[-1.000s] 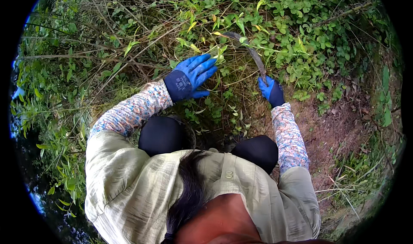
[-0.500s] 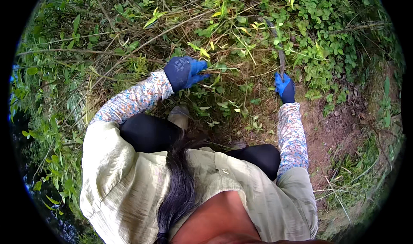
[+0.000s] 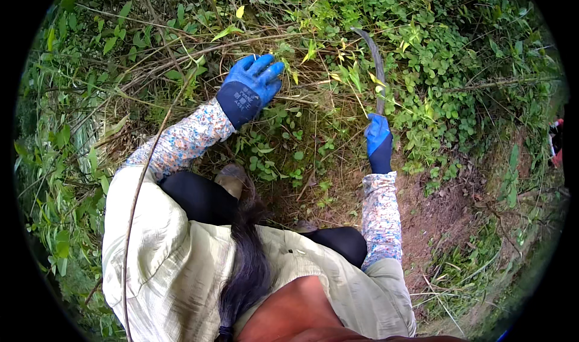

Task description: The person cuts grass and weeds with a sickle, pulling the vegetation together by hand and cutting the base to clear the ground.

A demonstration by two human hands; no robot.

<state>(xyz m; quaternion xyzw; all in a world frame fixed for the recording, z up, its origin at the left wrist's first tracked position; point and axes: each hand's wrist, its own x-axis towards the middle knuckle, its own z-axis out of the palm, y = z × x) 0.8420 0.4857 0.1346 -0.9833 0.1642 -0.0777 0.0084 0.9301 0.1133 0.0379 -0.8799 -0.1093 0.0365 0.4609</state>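
My right hand (image 3: 379, 140), in a blue-coated glove, is closed round the lower end of a sickle (image 3: 377, 61). Its dark, curved blade points away from me, with the tip bending left among green leaves. My left hand (image 3: 250, 90), gloved alike, lies with fingers stretched and a little apart over dry stems (image 3: 295, 37); its palm side is hidden. Small leafy plants (image 3: 268, 161) grow between the two hands, below the left one.
A long thin stem (image 3: 148, 161) arches in front of my left sleeve. Dense green undergrowth (image 3: 440, 58) covers the far right. Bare reddish soil (image 3: 431, 215) lies beside my right forearm. My shoe (image 3: 231, 180) stands near the low plants. Something red (image 3: 557, 143) shows at the right rim.
My left hand has moved farther away and its fingers have spread. My right hand and the sickle sit lower and more to the left. A long stem now crosses before my left arm.
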